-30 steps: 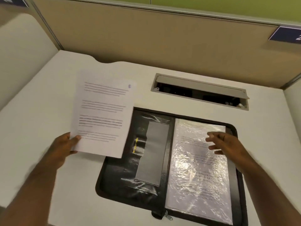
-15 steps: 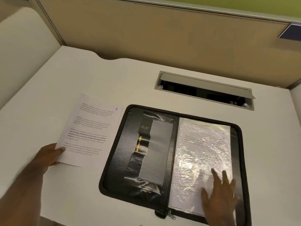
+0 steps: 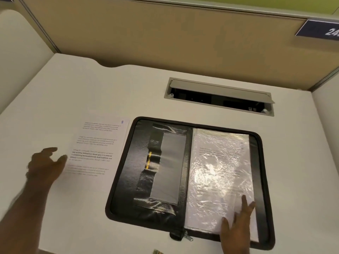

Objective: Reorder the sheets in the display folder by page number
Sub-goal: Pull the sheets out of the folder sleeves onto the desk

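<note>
A black zip display folder [image 3: 128,180] lies open on the white desk. Its left inside cover carries a grey pocket [image 3: 169,167]. On its right half lie clear plastic sleeves [image 3: 220,171] with a printed sheet inside. My right hand [image 3: 236,228] rests flat with spread fingers on the sleeves' lower right corner. A loose printed sheet [image 3: 99,143], marked 8 at its top right, lies flat on the desk left of the folder. My left hand [image 3: 45,165] hovers with relaxed fingers just off that sheet's left edge and holds nothing.
A grey cable hatch [image 3: 220,96] stands open in the desk behind the folder. Beige partition walls [image 3: 165,43] close the desk off at the back and sides. The desk's near edge [image 3: 91,251] runs along the bottom of the view.
My left hand set the loose sheet down beside the folder and let go of it. My right hand slid from the sleeves' top down to their lower right corner.
</note>
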